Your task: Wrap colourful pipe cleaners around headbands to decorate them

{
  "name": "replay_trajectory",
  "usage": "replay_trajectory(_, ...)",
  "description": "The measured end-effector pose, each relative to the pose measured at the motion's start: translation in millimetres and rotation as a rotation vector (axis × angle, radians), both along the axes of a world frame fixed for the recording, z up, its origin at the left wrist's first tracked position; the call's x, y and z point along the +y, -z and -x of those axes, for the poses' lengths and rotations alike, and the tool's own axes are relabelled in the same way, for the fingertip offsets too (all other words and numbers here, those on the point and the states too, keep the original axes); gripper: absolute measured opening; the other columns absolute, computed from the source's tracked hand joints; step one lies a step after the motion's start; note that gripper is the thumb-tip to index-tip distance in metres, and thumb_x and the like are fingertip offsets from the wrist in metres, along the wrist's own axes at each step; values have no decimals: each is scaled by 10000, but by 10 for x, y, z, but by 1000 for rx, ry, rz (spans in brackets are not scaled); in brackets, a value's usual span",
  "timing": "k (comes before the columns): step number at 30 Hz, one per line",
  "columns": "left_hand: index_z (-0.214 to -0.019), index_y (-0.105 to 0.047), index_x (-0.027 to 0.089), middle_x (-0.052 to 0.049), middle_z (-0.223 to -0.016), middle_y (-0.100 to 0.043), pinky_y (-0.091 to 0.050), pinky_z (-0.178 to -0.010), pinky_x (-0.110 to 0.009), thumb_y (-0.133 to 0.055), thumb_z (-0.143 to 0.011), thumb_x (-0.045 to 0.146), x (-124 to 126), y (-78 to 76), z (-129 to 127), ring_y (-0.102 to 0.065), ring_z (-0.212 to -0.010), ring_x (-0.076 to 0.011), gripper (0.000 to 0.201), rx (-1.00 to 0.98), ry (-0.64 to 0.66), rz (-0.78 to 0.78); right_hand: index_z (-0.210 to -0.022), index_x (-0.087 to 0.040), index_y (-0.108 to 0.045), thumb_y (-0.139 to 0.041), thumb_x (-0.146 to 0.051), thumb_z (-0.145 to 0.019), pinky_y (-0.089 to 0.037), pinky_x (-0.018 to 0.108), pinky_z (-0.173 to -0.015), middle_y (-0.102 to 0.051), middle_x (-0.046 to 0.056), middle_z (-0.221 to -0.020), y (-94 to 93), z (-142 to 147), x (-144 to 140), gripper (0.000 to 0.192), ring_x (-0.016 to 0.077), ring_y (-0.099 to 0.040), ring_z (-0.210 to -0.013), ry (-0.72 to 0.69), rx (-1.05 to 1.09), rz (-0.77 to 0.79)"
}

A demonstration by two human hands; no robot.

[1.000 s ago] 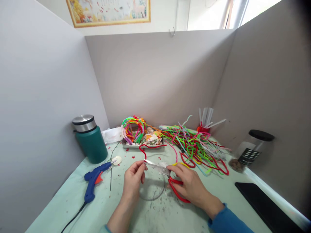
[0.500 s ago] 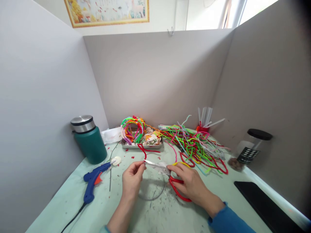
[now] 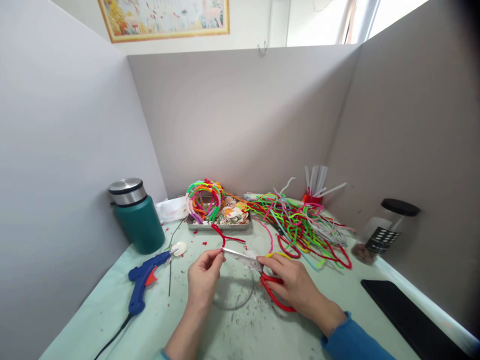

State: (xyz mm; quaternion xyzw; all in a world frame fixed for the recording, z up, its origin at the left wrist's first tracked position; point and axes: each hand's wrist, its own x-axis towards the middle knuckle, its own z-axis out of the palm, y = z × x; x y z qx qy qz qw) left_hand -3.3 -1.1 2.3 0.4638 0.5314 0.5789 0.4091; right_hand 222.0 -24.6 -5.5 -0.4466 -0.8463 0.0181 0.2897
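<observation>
My left hand (image 3: pixel 204 272) is closed in a pinch on the lower end of a red pipe cleaner (image 3: pixel 224 237), whose length bends up and off to the right near the tray. In my right hand (image 3: pixel 290 280) is a pair of scissors (image 3: pixel 243 259) with red handles, its fingers wrapped round them. The blade tips meet the pipe cleaner right at my left fingertips, and the blades look nearly closed. Below the scissors a thin grey ring (image 3: pixel 240 306) lies on the table between my hands. A bit of yellow pipe cleaner (image 3: pixel 279 254) shows behind my right hand.
A metal tray (image 3: pixel 221 226) holds coiled coloured rings and small cutouts. Right of it spreads a heap of pipe cleaners (image 3: pixel 300 225). A blue glue gun (image 3: pixel 140 285) and a green bottle (image 3: pixel 140 222) stand left; a jar (image 3: pixel 386 232) and black slab (image 3: pixel 408 312) are right.
The scissor blades have come closer together on the red pipe cleaner. Its free end has shifted slightly left and down. Both hands stay almost where they were.
</observation>
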Motion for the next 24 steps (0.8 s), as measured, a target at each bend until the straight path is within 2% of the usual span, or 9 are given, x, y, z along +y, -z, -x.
replay_trajectory(6,-812,-672,122,-7,-616,-636,-320,-413,-173,-676,-646,408,8,1,-15,-405,-429,-56,331,-6,-11,10,-1160,-200,-539,-565,-162,-787,-434,268,-675,-641,72,-942,13,6,8,376,193,-601,-817,-22,12,25)
replay_trajectory(13,-814,-658,122,13,-595,-608,-305,-397,-173,-676,-641,408,23,17,14,-383,-407,-45,335,-39,-34,41,-1149,-211,-546,-535,-218,-822,-439,241,-729,-657,61,-994,73,24,32,327,170,-612,-862,-29,82,77)
replay_trajectory(16,-817,-645,125,18,-597,-600,-295,-383,-177,-678,-631,416,52,35,51,-378,-394,-45,347,-85,-91,52,-1140,-225,-553,-540,-241,-817,-445,252,-732,-655,57,-1015,83,-6,48,323,177,-617,-863,113,68,99)
replay_trajectory(20,-870,-628,129,8,-646,-622,-300,-388,-178,-679,-637,409,75,34,75,-378,-401,-42,367,-149,-116,28,-1148,-244,-557,-520,-276,-823,-452,310,-710,-640,69,-1062,69,-75,80,329,236,-616,-902,375,-94,138)
replay_trajectory(24,-900,-621,129,9,-648,-624,-300,-392,-175,-680,-649,397,52,-9,58,-368,-398,-35,372,-161,-93,2,-1184,-221,-538,-489,-292,-846,-443,314,-686,-627,96,-1048,8,-134,93,349,252,-607,-912,505,-230,156)
